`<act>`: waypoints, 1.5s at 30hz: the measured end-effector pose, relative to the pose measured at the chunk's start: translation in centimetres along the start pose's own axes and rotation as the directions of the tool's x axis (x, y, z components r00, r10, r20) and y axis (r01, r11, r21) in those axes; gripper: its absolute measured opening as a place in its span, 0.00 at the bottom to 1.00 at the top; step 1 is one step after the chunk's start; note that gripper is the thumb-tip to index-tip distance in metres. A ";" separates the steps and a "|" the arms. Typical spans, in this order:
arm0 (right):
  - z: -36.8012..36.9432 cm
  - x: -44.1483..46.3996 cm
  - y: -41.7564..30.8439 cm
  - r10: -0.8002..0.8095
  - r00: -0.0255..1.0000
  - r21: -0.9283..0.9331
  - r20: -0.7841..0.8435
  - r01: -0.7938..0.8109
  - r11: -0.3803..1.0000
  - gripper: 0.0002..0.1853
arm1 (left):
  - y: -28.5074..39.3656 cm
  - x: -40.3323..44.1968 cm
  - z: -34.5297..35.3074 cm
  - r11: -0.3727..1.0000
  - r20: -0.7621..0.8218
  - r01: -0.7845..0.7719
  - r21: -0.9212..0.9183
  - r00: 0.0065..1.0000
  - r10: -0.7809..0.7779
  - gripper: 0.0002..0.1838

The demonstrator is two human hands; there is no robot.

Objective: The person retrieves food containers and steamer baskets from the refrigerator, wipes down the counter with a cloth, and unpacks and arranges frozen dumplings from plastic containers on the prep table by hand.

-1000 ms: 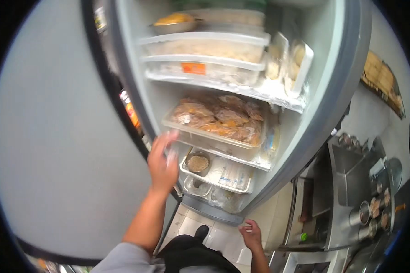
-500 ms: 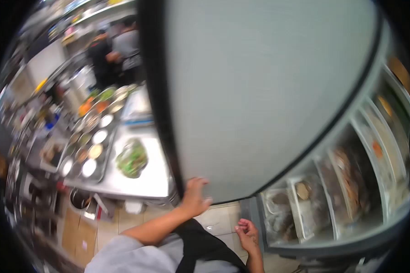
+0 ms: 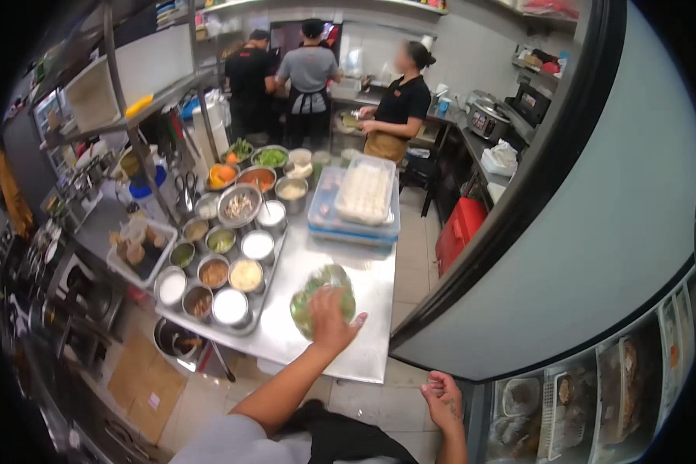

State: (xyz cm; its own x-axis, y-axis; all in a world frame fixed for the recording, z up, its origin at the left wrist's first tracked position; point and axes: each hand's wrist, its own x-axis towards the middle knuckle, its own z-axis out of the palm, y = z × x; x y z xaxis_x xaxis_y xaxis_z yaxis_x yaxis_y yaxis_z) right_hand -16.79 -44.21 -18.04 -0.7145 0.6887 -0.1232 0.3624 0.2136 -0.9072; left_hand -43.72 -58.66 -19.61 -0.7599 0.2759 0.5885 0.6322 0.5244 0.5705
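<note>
A clear plastic bag of leafy greens (image 3: 303, 315) lies on the steel table near its front edge. Over it reaches my left hand (image 3: 332, 319), its fingers stretched across the bag and the thumb apart; whether they press on the plastic is hard to tell. My right hand (image 3: 445, 400) hangs low by the refrigerator, fingers loosely curled with nothing visible in them. Beside it stands the refrigerator's open door (image 3: 588, 232). White baskets and bags of food fill the refrigerator drawer or shelf (image 3: 568, 414) below the door.
On the steel table (image 3: 371, 332) stand a tray (image 3: 264, 303) of several metal food containers and stacked plastic boxes (image 3: 356, 205). A dark pot (image 3: 176, 340) sits below at the left. Three people work at the back, one (image 3: 398, 108) facing sideways. A red bin (image 3: 460, 232) stands beyond the door.
My left hand has left the edge of the refrigerator door and moved over the bag of greens. The view has turned left, and the door now sits further right. My right hand stays low.
</note>
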 end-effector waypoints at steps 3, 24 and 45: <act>2.7 1.8 -2.1 -0.014 0.998 -0.009 -0.054 0.014 1.000 0.23 | -5.7 1.7 1.4 0.953 0.210 0.193 0.234 0.947 -0.244 0.40; 11.3 -1.4 -1.2 0.015 0.991 0.245 0.132 -0.048 0.968 0.56 | -0.5 3.6 -0.8 0.500 0.541 0.430 -0.752 0.836 0.094 0.07; -22.5 -16.0 6.9 0.146 0.592 0.606 -0.792 0.790 0.086 0.32 | 29.6 -4.9 5.9 0.385 0.219 0.055 -0.921 0.892 0.396 0.13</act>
State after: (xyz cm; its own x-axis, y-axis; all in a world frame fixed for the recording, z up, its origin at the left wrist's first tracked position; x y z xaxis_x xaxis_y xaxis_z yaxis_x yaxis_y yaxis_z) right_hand 10.61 -38.19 -13.30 0.1042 0.9881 0.1131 -0.8966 0.1426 -0.4193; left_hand -22.16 -39.73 -8.96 -0.4604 0.6300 0.6254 0.3412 -0.5248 0.7799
